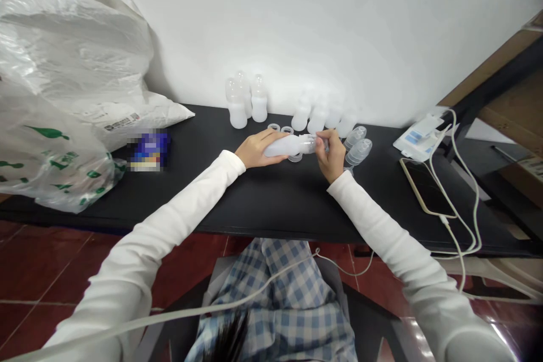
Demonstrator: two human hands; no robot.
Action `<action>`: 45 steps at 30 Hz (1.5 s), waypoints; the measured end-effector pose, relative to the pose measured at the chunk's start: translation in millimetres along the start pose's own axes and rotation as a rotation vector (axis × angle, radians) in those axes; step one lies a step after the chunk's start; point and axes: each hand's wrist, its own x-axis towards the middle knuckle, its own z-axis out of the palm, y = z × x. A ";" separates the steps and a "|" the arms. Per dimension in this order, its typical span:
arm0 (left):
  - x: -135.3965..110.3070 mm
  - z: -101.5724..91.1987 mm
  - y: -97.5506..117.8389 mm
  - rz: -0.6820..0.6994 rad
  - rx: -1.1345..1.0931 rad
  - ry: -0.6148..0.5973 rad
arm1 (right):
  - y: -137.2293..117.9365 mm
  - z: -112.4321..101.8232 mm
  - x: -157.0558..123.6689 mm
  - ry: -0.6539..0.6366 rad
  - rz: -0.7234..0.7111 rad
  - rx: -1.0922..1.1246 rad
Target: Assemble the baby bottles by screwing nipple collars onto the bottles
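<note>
My left hand (pixel 255 149) is wrapped round the body of a translucent white baby bottle (pixel 285 146) that lies sideways above the black table (pixel 263 198). My right hand (pixel 331 153) pinches the bottle's clear neck end (pixel 313 143) with its fingertips. Loose clear rings (pixel 280 128) lie just behind the bottle. Clear dome caps (pixel 358 147) lie on their sides right of my right hand.
Several upright white bottles (pixel 244 103) and more bottles (pixel 322 116) stand along the white wall. Big plastic bags (pixel 63 96) fill the left. A blue packet (pixel 149 150) lies beside them. A phone (pixel 426 185), cables (pixel 460 192) and a white pack (pixel 418 138) sit right.
</note>
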 end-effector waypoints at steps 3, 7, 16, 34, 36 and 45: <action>1.7 -0.1 0.0 0.000 0.070 -0.037 | -4.7 0.6 0.1 -0.015 0.036 -0.037; 5.0 -2.5 -2.9 0.075 0.176 -0.043 | -10.5 1.5 -0.6 -0.051 0.081 -0.099; 6.3 0.6 0.5 0.133 0.233 -0.023 | -11.2 0.4 -4.2 -0.060 0.181 -0.106; 1.8 -1.4 -15.7 -0.818 0.271 0.219 | -11.1 -3.0 2.9 -0.020 -0.002 -0.097; -3.0 1.9 -23.1 -0.943 0.226 0.269 | -11.4 -0.3 1.5 -0.090 -0.100 -0.190; -19.8 16.8 -41.1 -0.998 0.089 0.241 | -23.1 7.4 -5.6 -0.398 -0.295 -0.555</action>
